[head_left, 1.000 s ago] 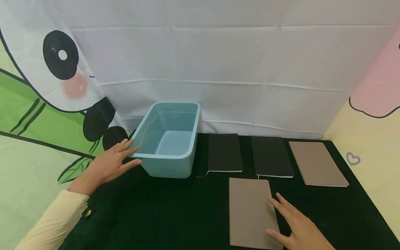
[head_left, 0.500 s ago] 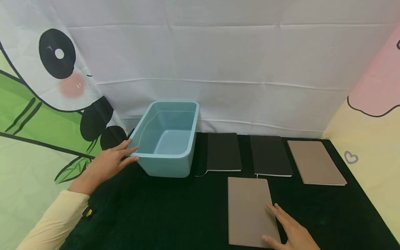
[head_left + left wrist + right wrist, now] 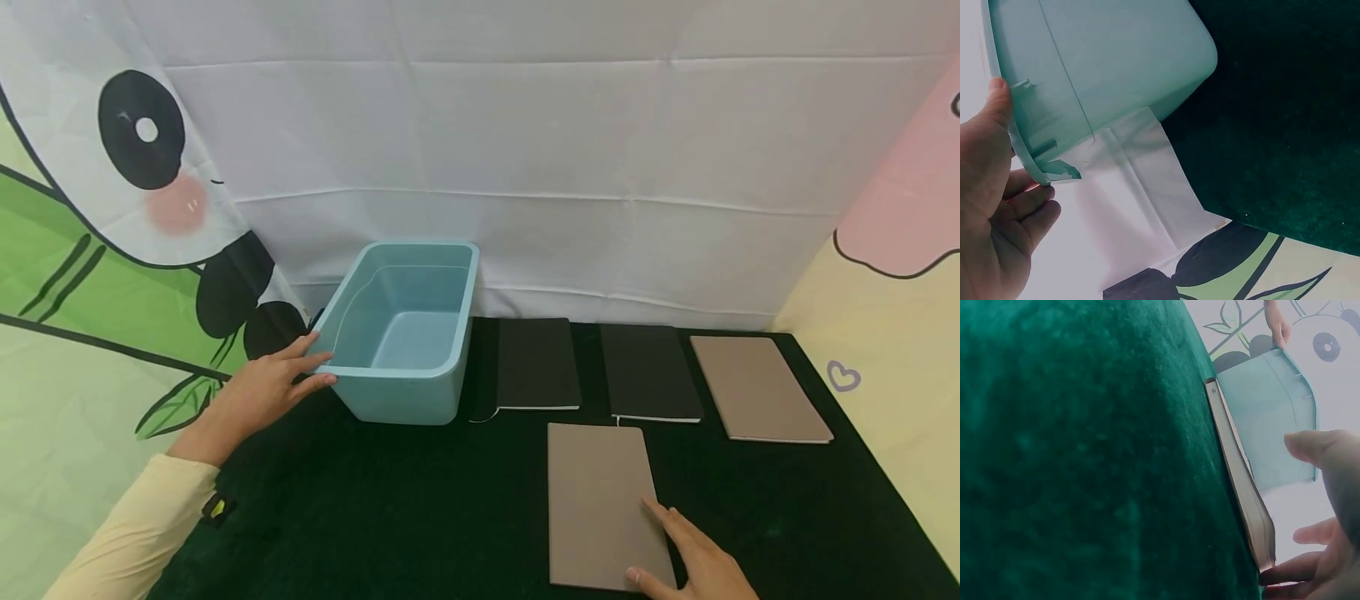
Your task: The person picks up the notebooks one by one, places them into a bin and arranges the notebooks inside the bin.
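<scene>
The left grip (image 3: pixel 258 400) pinches the near-left rim corner of a blue tub (image 3: pixel 401 400), smooth, rectangular and round-cornered, its inner floor showing to that grip's right. The right grip (image 3: pixel 703 565) is spread wide at the right edge of a flat beige notebook (image 3: pixel 600 500); the fingertips seem to touch it, though contact is hard to see. Beyond this grip, two black notebooks (image 3: pixel 537 367) and a second beige notebook (image 3: pixel 757 387) lie on the velvety green table (image 3: pixel 420 508).

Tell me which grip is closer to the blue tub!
Left. The left grip touches the blue tub at its front left corner; the right grip is farther, at the right edge of the front brown notebook.
</scene>
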`<action>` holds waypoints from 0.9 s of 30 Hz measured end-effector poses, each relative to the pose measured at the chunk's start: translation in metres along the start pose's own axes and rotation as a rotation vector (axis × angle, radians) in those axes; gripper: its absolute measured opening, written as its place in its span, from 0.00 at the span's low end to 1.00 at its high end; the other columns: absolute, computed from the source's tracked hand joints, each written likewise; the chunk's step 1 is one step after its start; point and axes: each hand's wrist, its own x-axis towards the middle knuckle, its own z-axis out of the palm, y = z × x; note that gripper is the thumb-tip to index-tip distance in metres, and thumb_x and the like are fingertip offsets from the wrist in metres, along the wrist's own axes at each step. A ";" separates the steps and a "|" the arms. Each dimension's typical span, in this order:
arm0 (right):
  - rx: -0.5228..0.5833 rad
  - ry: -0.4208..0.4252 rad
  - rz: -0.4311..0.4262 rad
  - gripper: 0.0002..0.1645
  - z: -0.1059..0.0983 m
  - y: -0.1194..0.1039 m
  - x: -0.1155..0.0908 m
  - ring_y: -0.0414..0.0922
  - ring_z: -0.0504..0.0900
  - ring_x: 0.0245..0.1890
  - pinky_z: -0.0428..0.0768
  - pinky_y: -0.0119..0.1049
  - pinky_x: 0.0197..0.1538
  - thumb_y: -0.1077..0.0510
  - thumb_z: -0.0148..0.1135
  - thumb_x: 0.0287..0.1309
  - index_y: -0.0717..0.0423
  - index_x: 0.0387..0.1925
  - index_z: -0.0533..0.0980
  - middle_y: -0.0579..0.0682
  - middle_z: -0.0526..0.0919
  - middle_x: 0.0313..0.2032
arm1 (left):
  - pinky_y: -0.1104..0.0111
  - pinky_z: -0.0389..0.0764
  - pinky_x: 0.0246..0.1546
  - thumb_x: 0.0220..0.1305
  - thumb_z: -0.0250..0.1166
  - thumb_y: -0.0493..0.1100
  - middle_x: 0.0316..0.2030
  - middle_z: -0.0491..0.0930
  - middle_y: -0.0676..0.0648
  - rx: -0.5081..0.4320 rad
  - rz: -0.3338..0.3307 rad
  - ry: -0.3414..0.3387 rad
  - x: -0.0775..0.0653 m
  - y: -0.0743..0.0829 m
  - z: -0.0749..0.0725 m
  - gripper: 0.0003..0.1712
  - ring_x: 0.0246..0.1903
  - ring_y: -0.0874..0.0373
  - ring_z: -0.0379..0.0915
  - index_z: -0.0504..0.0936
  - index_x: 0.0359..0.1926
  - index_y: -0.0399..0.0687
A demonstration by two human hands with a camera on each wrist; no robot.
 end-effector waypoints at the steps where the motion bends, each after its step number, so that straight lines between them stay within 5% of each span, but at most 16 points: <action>1: -0.009 -0.005 0.013 0.61 0.001 0.000 0.001 0.77 0.69 0.64 0.68 0.78 0.55 0.22 0.64 0.54 0.56 0.76 0.62 0.75 0.66 0.69 | 0.44 0.84 0.43 0.70 0.67 0.50 0.69 0.68 0.29 -0.002 0.000 -0.003 0.000 -0.001 0.000 0.26 0.46 0.36 0.85 0.81 0.64 0.42; 15: -0.048 0.043 0.081 0.64 0.009 -0.005 0.003 0.76 0.71 0.62 0.71 0.76 0.55 0.25 0.74 0.45 0.61 0.72 0.67 0.77 0.69 0.65 | 0.43 0.84 0.45 0.71 0.66 0.49 0.71 0.67 0.30 -0.016 -0.035 -0.005 -0.003 -0.001 0.003 0.25 0.47 0.36 0.85 0.81 0.64 0.43; 27: 0.041 0.081 0.106 0.60 0.008 -0.010 0.003 0.69 0.80 0.51 0.80 0.66 0.47 0.35 0.83 0.41 0.64 0.68 0.69 0.73 0.79 0.54 | 0.44 0.84 0.45 0.71 0.67 0.49 0.70 0.68 0.30 -0.028 -0.012 0.034 -0.001 -0.001 0.006 0.24 0.48 0.36 0.85 0.83 0.62 0.43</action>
